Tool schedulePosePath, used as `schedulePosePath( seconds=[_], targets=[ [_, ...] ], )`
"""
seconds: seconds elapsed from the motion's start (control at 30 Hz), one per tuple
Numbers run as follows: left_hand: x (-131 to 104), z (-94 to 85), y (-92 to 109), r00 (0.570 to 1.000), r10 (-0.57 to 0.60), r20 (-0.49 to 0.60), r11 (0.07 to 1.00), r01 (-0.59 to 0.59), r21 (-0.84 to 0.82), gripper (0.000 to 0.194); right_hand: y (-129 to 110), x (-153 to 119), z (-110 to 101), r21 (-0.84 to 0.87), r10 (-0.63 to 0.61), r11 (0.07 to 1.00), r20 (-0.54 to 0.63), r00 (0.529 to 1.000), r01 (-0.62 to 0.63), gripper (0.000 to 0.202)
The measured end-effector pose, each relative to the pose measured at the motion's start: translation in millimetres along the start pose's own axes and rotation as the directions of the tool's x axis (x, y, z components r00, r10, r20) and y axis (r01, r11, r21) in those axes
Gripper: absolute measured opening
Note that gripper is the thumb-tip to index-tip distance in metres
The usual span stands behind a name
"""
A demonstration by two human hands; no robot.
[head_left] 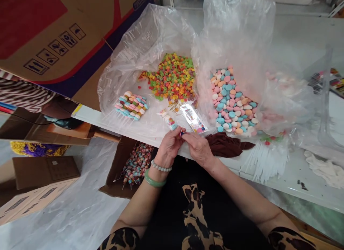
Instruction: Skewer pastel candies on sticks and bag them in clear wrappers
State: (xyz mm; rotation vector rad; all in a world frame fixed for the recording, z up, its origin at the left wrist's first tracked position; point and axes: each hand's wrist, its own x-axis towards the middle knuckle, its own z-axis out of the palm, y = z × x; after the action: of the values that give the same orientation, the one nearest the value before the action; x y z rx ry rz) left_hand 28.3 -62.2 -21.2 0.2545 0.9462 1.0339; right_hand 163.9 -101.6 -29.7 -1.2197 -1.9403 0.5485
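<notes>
My left hand (pixel 171 144) is closed around the lower end of a candy skewer in a clear printed wrapper (pixel 168 119), whose pastel pieces point away from me. Close against it, my right hand (pixel 199 149) pinches at the gathered wrapper end, where a small dark blue bit shows; the fingertips hide the rest. Gold twist ties (pixel 175 107) lie just beyond my hands. Beside them rests a stack of flat silver printed wrappers (pixel 194 117). To the left is a pile of unwrapped candy skewers (pixel 131 105) with white sticks.
Ring gummies (pixel 174 76) and pastel oval candies (pixel 232 99) lie on plastic bags. A brown cloth (pixel 227 144) and white sticks (pixel 266 160) are at right. Below the table edge, a carton (pixel 111 174) holds wrapped skewers. A large box (pixel 61 34) stands at left, near a person's striped clothing (pixel 24 94).
</notes>
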Motion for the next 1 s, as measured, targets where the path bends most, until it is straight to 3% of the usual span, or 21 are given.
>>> schedulePosePath(
  seconds=[0.07, 0.17, 0.27, 0.37, 0.4, 0.43, 0.47, 0.5, 0.6, 0.67, 0.7, 0.73, 0.8, 0.9, 1.0],
  targets=[
    [0.4, 0.9, -1.6, 0.997, 0.075, -0.027, 0.997, -0.074, 0.010, 0.023, -5.3, 1.0, -2.3, 0.070, 0.071, 0.995, -0.014, 0.997, -0.070, 0.020],
    [-3.5, 8.2, -4.5, 0.974, 0.224, -0.027, 0.973, -0.222, 0.057, 0.021, -11.8, 13.6, -4.8, 0.262, 0.349, 0.907, -0.029, 0.937, -0.330, 0.017],
    [-10.4, 15.7, -3.4, 0.963, 0.270, -0.013, 0.961, -0.268, 0.070, 0.031, -12.2, 32.0, -1.4, 0.616, 0.504, 0.613, 0.176, 0.845, -0.495, 0.025],
    [-17.7, 13.0, 5.4, 0.986, 0.126, 0.114, 0.990, -0.133, 0.056, 0.037, -8.1, 41.8, 6.4, 0.746, 0.428, 0.214, 0.508, 0.747, -0.630, 0.037],
    [-19.9, 9.1, 9.5, 0.982, 0.073, 0.172, 0.995, -0.084, 0.059, 0.035, -6.9, 42.0, 9.1, 0.714, 0.353, 0.135, 0.614, 0.706, -0.687, 0.040],
    [-21.7, 3.9, 13.7, 0.975, 0.039, 0.221, 0.996, -0.055, 0.069, 0.033, -6.4, 41.0, 11.7, 0.664, 0.272, 0.112, 0.695, 0.665, -0.740, 0.041],
    [-23.0, -2.2, 17.5, 0.968, 0.025, 0.248, 0.996, -0.046, 0.079, 0.032, -6.9, 39.2, 14.0, 0.619, 0.220, 0.156, 0.738, 0.638, -0.770, 0.041],
    [-23.4, -8.7, 21.0, 0.968, 0.028, 0.249, 0.995, -0.050, 0.085, 0.034, -8.6, 37.1, 16.1, 0.585, 0.221, 0.281, 0.732, 0.645, -0.760, 0.040],
    [-19.5, -24.7, 28.5, 0.994, 0.077, 0.079, 0.997, -0.077, 0.004, 0.039, -21.5, 32.2, 22.3, 0.401, 0.339, 0.740, 0.470, 0.815, -0.540, 0.030],
    [-14.8, -28.5, 31.2, 0.992, 0.098, -0.074, 0.987, -0.106, -0.117, 0.038, -33.6, 33.0, 27.5, 0.161, 0.256, 0.940, 0.247, 0.935, -0.300, 0.021],
    [-12.9, -28.1, 31.8, 0.988, 0.093, -0.124, 0.978, -0.114, -0.173, 0.036, -39.2, 34.9, 30.6, 0.021, 0.154, 0.987, 0.178, 0.972, -0.160, 0.023],
    [-11.6, -26.6, 32.2, 0.986, 0.073, -0.148, 0.970, -0.105, -0.218, 0.034, -44.1, 37.5, 33.6, -0.127, 0.031, 0.992, 0.145, 0.989, -0.013, 0.028],
    [-10.9, -23.3, 32.7, 0.988, 0.017, -0.153, 0.960, -0.059, -0.275, 0.033, -50.6, 44.1, 38.0, -0.408, -0.165, 0.887, 0.159, 0.973, 0.217, 0.032],
    [-12.6, -25.0, 35.6, 0.981, 0.021, -0.191, 0.950, -0.079, -0.303, 0.033, -54.7, 52.7, 36.3, -0.529, -0.179, 0.801, 0.235, 0.955, 0.280, 0.027],
    [-14.1, -33.3, 39.8, 0.967, 0.103, -0.233, 0.935, -0.174, -0.309, 0.030, -57.9, 54.6, 29.8, -0.473, -0.192, 0.834, 0.234, 0.953, 0.284, 0.029]
  ],
)
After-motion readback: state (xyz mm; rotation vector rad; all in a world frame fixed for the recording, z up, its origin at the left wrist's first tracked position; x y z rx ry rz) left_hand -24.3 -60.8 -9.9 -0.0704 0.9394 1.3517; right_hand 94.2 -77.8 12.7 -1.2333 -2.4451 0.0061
